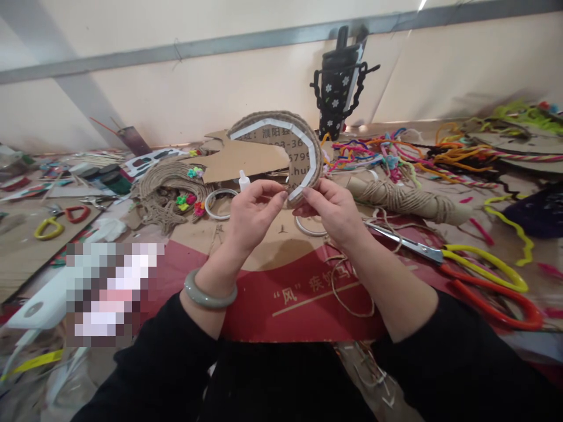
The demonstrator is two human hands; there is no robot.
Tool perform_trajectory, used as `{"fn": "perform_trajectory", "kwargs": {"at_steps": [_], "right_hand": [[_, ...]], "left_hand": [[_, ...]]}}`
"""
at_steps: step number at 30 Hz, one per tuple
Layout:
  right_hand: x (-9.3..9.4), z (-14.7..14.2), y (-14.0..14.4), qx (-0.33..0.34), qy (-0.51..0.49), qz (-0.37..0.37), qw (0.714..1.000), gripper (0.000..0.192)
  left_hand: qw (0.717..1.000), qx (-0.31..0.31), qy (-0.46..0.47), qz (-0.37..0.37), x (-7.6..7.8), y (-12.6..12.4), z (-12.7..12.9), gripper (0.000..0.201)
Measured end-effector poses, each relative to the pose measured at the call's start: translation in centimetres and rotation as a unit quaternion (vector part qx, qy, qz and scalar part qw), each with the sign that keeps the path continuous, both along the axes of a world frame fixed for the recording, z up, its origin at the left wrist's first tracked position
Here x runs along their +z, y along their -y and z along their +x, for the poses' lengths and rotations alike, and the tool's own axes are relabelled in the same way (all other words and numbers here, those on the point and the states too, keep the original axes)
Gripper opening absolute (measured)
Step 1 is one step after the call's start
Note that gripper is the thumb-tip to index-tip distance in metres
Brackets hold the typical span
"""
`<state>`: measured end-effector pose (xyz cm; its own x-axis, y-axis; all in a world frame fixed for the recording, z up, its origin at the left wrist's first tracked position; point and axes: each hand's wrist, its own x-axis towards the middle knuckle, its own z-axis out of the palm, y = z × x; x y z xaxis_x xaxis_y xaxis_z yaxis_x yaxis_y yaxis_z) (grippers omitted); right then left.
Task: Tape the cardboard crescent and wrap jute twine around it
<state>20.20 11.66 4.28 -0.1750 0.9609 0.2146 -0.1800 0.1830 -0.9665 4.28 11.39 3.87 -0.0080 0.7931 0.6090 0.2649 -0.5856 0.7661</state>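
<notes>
I hold up a crescent-shaped piece of cardboard (295, 151) with both hands, above the table's middle. Its outer edge is wrapped in jute twine and a white tape strip runs along its inner face. My left hand (254, 212), with a green bangle on the wrist, pinches at the crescent's lower tip. My right hand (331, 206) grips the same lower end from the right. Loose jute twine (347, 281) trails down from my hands onto the red and brown cardboard (281, 293) below.
Scissors with yellow and red handles (475, 275) lie to the right. A jute twine spool (409, 199), coloured yarn (396, 153), a small glue bottle (243, 179), tape rings (217, 202), a twine-covered shape with pompoms (173, 190) and a black bottle (338, 88) stand behind.
</notes>
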Motion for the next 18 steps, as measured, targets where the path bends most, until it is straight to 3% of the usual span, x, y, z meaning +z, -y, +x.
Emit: {"fn": "perform_trajectory", "kwargs": {"at_steps": [4,11,18], "right_hand": [[0.03,0.11,-0.02,-0.004,0.001,0.007,1.000,0.031],[0.17,-0.04,0.16,-0.008,0.008,0.009,1.000,0.028],[-0.18,0.00,-0.08,-0.008,0.032,0.043,0.999,0.031]], "left_hand": [[0.994,0.017,-0.073,0.078,-0.04,0.08,0.17,0.004],[0.986,0.019,-0.111,0.122,0.13,0.12,0.13,0.004],[0.989,0.017,-0.114,0.089,0.18,0.18,0.13,0.003]]}}
